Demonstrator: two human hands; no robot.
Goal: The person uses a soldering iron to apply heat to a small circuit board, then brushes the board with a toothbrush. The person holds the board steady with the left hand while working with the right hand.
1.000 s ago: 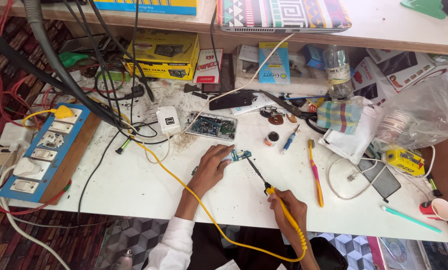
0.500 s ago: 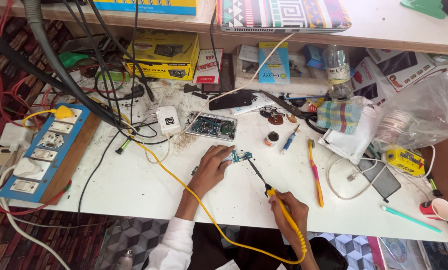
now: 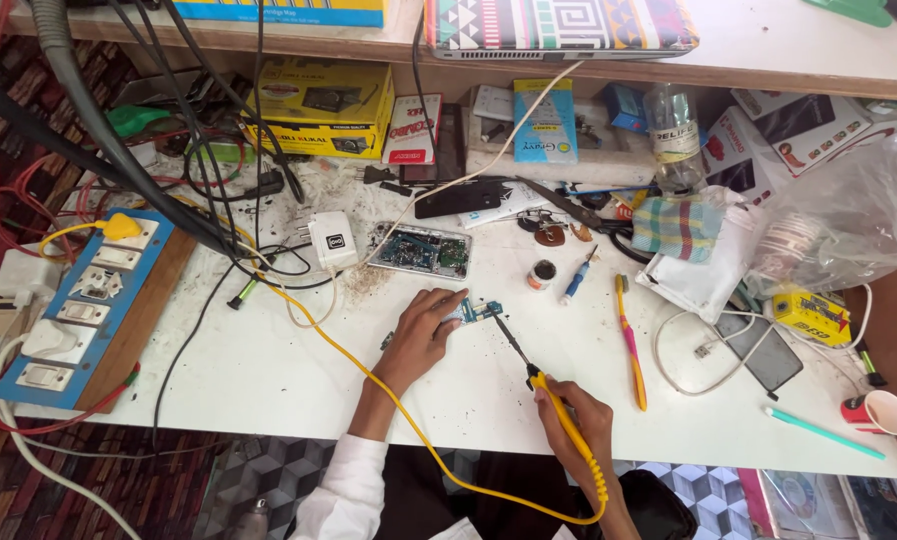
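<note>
Cluttered white workbench [image 3: 268,370], wires and boxes all over. Small blue circuit board [image 3: 478,311] is lying flat near the bench middle, just in front of an opened phone [image 3: 420,250]. Left hand [image 3: 420,335] is pinning the board's left end, fingers together and pressing down on it. Right hand [image 3: 576,420] is gripping a yellow-handled soldering iron [image 3: 543,390], fingers wrapped tight around the handle. Iron's long axis is running diagonally, handle near the person, dark tip pointing up-left and sitting at the board's right edge; actual contact too small to tell. Board's long axis is running roughly left-right. Judging progress: phone already opened and board out, soldering looking underway, reassembly not done. A yellow cable [image 3: 348,345] is trailing past the left wrist. Orange toothbrush [image 3: 629,340] and blue screwdriver [image 3: 576,277] are lying to the right.
</note>
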